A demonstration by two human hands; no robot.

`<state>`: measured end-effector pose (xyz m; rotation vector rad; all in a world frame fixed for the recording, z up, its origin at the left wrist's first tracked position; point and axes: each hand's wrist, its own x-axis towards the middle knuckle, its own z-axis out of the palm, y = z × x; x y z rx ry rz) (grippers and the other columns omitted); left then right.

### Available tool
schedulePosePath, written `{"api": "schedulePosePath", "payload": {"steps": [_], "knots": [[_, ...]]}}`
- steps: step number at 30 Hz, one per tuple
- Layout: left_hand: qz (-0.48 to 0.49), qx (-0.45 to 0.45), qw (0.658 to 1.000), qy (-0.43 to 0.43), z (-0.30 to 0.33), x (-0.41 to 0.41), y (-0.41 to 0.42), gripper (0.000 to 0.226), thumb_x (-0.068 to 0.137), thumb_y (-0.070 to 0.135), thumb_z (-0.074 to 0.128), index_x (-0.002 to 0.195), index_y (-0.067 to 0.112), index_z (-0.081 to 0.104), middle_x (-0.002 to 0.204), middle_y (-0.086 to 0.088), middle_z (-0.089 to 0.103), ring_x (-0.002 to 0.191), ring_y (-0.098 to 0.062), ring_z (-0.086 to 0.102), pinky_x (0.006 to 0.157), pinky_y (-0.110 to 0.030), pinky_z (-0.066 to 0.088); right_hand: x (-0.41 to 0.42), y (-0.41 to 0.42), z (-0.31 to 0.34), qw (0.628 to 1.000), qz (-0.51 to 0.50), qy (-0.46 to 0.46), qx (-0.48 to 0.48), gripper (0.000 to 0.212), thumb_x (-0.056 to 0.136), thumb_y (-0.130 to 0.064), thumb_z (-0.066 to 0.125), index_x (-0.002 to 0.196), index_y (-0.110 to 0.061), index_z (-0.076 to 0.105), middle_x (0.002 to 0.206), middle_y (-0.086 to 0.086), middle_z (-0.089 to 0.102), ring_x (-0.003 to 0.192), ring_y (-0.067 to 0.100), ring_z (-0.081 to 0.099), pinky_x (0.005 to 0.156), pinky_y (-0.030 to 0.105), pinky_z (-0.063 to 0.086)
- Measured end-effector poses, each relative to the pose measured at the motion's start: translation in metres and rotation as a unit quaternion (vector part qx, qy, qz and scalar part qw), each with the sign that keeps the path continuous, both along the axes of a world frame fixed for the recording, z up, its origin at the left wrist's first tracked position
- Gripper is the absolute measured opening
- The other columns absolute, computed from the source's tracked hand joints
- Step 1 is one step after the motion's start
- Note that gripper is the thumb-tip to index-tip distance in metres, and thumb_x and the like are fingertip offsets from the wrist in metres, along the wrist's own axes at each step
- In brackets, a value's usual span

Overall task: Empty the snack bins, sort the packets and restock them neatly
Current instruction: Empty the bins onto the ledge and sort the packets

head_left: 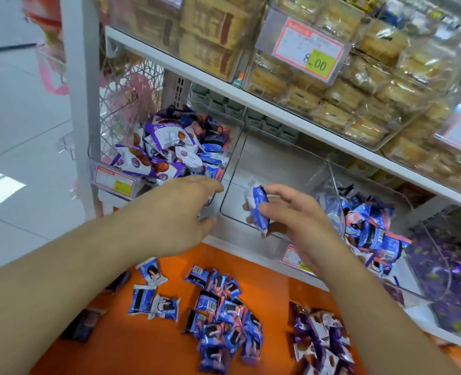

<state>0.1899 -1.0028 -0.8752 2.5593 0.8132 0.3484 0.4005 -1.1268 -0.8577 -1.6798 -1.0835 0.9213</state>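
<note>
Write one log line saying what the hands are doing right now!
right hand: holds blue snack packet over empty clear bin | left hand: reaches to full bin | sorted packets: on orange ledge

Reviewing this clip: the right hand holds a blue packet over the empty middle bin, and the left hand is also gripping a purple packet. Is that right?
Not quite. The right hand does hold a blue packet over the empty middle bin, but the head view shows no purple packet in the left hand: it reaches toward the front of the left bin.

l hand (180, 212) fingertips hidden; price tag (114, 182) text blurred.
</note>
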Motion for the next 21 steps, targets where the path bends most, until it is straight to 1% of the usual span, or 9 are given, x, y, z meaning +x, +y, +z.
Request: {"api": "schedulePosePath", "payload": {"steps": [4,7,9,12,14,16,17,19,21], "knots": [[0.005,-0.022,1.000,0.015,0.005,-0.014,0.003,0.063,0.098,0.035,0.063,0.156,0.033,0.037,0.159,0.007,0.044,0.143,-0.016,0.045,0.117,-0.032,0.039,-0.030,-0.022,-0.034,0.979,0.013,0.201,-0.008,0.048,0.089,-0.020,0.059,0.130,0.006,0.060,0.117,0.029,0.072,0.101,0.042,0.072,0.075,0.042,0.055],[0.012,-0.035,0.999,0.032,0.008,-0.026,0.008,0.060,0.098,0.037,0.064,0.154,0.032,0.042,0.152,0.002,0.053,0.135,-0.020,0.053,0.110,-0.036,0.047,-0.053,-0.020,-0.077,0.939,-0.034,0.337,-0.065,0.049,0.095,-0.025,0.052,0.132,0.006,0.060,0.120,0.028,0.071,0.094,0.040,0.072,0.075,0.044,0.054],[0.020,-0.046,0.998,0.044,0.010,-0.035,0.014,0.060,0.098,0.037,0.065,0.153,0.029,0.043,0.151,0.000,0.054,0.135,-0.022,0.054,0.111,-0.036,0.046,-0.069,-0.014,-0.113,0.914,-0.050,0.387,-0.111,0.040,0.098,-0.020,0.056,0.129,0.004,0.063,0.119,0.026,0.068,0.093,0.040,0.072,0.077,0.047,0.054],[0.032,-0.048,0.997,0.042,0.008,-0.043,0.024,0.058,0.098,0.037,0.066,0.151,0.028,0.045,0.145,-0.001,0.058,0.130,-0.022,0.057,0.108,-0.040,0.048,-0.092,0.000,-0.162,0.936,-0.041,0.255,-0.241,0.020,0.098,0.001,0.061,0.118,-0.002,0.063,0.119,0.025,0.065,0.089,0.037,0.075,0.079,0.045,0.062],[0.040,-0.047,0.997,0.045,0.003,-0.049,0.031,0.056,0.098,0.037,0.065,0.149,0.025,0.047,0.143,-0.001,0.059,0.128,-0.022,0.057,0.106,-0.040,0.049,-0.111,0.015,-0.194,0.932,-0.044,0.182,-0.311,0.022,0.092,0.001,0.070,0.109,-0.009,0.061,0.114,0.017,0.065,0.087,0.033,0.075,0.083,0.048,0.064],[0.044,-0.052,0.997,0.047,0.001,-0.051,0.033,0.056,0.098,0.035,0.065,0.150,0.024,0.046,0.143,-0.001,0.058,0.128,-0.022,0.057,0.104,-0.037,0.050,-0.126,0.031,-0.225,0.935,-0.022,0.124,-0.330,0.025,0.089,-0.011,0.080,0.106,-0.015,0.063,0.119,0.018,0.071,0.089,0.031,0.076,0.087,0.052,0.063],[0.043,-0.053,0.997,0.047,0.000,-0.051,0.034,0.056,0.098,0.035,0.065,0.150,0.024,0.045,0.140,-0.001,0.059,0.126,-0.022,0.058,0.103,-0.037,0.051,-0.132,0.040,-0.240,0.941,-0.011,0.091,-0.324,0.023,0.089,-0.017,0.081,0.104,-0.018,0.064,0.116,0.015,0.074,0.090,0.030,0.077,0.087,0.050,0.063],[0.040,-0.051,0.997,0.051,-0.004,-0.049,0.036,0.056,0.098,0.035,0.064,0.150,0.025,0.045,0.130,-0.003,0.065,0.117,-0.024,0.063,0.099,-0.041,0.055,-0.139,0.053,-0.269,0.950,-0.001,0.034,-0.310,0.025,0.091,-0.020,0.081,0.110,-0.022,0.065,0.105,0.005,0.074,0.082,0.020,0.075,0.079,0.034,0.064],[0.039,-0.041,0.997,0.056,-0.007,-0.046,0.037,0.056,0.098,0.035,0.064,0.150,0.026,0.045,0.124,-0.004,0.068,0.112,-0.024,0.065,0.095,-0.044,0.057,-0.141,0.060,-0.293,0.949,0.004,-0.016,-0.314,0.026,0.092,-0.019,0.075,0.116,-0.026,0.066,0.101,0.001,0.072,0.078,0.017,0.071,0.076,0.030,0.062]]}}
